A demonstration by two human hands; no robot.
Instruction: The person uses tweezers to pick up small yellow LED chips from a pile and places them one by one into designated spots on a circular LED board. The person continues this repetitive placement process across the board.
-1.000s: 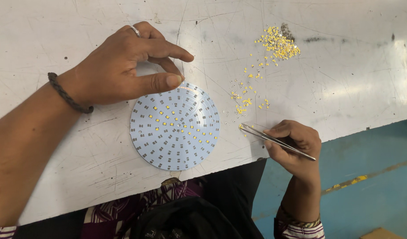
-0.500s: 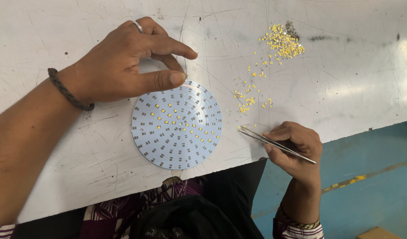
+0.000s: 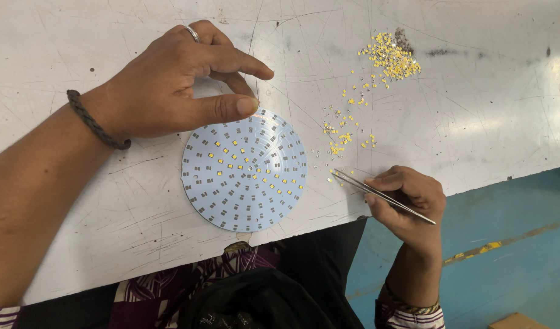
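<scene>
Left hand (image 3: 170, 85): silver ring, dark braided wristband. Right hand (image 3: 408, 201): striped cuff, possibly thin bangle. Purple patterned garment.

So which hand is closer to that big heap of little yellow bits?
The right hand. It holds tweezers just below the scattered bits that trail down from the heap. The left hand sits farther off to the side, touching the round board.

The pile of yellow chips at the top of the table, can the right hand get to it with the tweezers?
Probably yes: the right hand holds the tweezers below the pile of yellow chips, with only scattered chips between.
</scene>
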